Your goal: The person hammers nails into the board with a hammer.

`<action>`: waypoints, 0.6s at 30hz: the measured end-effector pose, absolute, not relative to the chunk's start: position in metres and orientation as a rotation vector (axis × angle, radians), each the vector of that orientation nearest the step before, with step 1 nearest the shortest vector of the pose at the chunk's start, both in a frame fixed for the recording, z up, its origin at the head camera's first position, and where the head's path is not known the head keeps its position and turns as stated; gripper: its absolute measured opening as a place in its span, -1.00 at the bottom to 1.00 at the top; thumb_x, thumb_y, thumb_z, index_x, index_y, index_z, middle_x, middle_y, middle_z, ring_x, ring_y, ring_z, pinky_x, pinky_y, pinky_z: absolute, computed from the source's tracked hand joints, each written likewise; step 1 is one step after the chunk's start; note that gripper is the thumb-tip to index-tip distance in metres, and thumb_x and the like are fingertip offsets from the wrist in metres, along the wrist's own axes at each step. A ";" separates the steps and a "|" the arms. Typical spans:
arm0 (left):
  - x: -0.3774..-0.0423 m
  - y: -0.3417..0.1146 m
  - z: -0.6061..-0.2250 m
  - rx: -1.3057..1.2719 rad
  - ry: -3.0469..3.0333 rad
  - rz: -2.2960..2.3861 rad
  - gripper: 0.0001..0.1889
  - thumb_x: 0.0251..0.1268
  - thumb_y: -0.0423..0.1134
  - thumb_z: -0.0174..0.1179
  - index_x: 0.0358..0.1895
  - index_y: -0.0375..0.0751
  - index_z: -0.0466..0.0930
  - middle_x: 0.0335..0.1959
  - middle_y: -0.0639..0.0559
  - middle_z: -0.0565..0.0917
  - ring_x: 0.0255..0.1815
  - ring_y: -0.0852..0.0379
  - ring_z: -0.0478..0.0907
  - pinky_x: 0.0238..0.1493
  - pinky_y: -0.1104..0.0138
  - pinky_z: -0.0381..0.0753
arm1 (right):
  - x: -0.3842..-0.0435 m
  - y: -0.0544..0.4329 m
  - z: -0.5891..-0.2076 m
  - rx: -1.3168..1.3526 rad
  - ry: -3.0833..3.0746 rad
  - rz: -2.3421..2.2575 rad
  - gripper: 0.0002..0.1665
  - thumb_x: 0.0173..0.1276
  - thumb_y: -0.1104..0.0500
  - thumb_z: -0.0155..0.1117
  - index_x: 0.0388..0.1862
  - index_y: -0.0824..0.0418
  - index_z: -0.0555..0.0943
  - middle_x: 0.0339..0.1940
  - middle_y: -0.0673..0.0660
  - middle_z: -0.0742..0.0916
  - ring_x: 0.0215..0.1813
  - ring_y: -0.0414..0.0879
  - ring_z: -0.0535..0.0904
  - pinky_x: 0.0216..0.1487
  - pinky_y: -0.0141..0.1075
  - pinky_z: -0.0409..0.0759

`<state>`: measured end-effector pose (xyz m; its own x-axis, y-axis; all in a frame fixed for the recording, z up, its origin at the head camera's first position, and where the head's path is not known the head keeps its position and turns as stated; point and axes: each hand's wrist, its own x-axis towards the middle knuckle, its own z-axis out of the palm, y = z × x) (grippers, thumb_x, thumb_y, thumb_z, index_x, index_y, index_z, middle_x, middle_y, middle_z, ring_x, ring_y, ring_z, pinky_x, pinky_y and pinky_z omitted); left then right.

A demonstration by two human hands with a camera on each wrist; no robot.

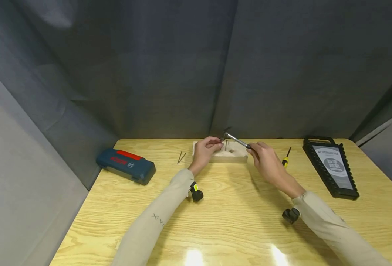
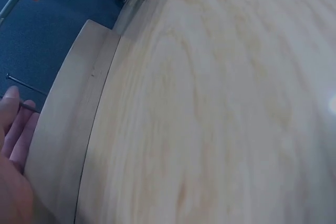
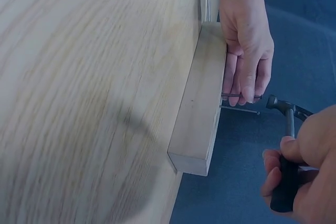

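Note:
A pale wooden block (image 1: 227, 159) lies near the table's far edge. One nail (image 3: 241, 110) stands in its upper face. Beside that nail, my left hand (image 1: 203, 153) pinches a second nail (image 3: 256, 96) between thumb and fingers, its point at the block. My right hand (image 1: 266, 162) grips the black handle of a small claw hammer (image 1: 237, 140). In the right wrist view the hammer's head (image 3: 278, 103) is just off the pinched nail's head, with a small gap between them. A dark round spot (image 1: 231, 150) shows on the block's top.
Two loose nails (image 1: 181, 158) lie left of the block. A blue Bosch case (image 1: 126, 166) sits at the far left. Right of my right hand lies a yellow-and-black screwdriver (image 1: 285, 162), then a black toothed tool holder (image 1: 330, 166). A dark curtain (image 1: 169, 74) hangs behind the table.

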<state>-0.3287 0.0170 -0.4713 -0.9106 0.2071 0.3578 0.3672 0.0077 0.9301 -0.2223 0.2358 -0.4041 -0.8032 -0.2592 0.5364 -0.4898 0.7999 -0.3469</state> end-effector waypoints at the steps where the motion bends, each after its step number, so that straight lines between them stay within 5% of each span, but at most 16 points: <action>1: -0.329 0.017 -0.471 -0.613 -2.132 -2.045 -0.81 0.35 -0.40 0.41 -0.02 -0.33 0.77 -0.06 -0.20 0.82 -0.06 -0.07 0.81 -0.06 0.34 0.79 | -0.223 0.236 -0.404 0.559 -2.517 0.664 -0.82 0.54 0.40 0.24 -0.03 0.53 0.69 -0.33 0.29 0.69 -0.45 -0.06 0.52 -0.52 -0.28 0.48; 10: -0.327 0.019 -0.470 -0.580 -2.138 -2.055 -0.86 0.35 -0.36 0.43 -0.09 -0.31 0.79 -0.11 -0.17 0.83 -0.15 0.06 0.80 -0.12 0.37 0.78 | -0.224 0.236 -0.396 0.573 -2.450 0.662 -0.82 0.52 0.43 0.26 -0.01 0.52 0.69 -0.34 0.26 0.67 -0.46 -0.10 0.47 -0.52 -0.32 0.45; 18: -0.327 0.018 -0.472 -0.596 -2.146 -2.031 -0.84 0.37 -0.28 0.43 -0.08 -0.24 0.82 -0.11 -0.15 0.84 -0.13 -0.09 0.79 -0.14 0.32 0.77 | -0.228 0.229 -0.402 0.546 -2.128 0.740 -0.79 0.48 0.48 0.26 0.03 0.58 0.65 -0.32 0.35 0.65 -0.43 -0.02 0.46 -0.43 -0.45 0.38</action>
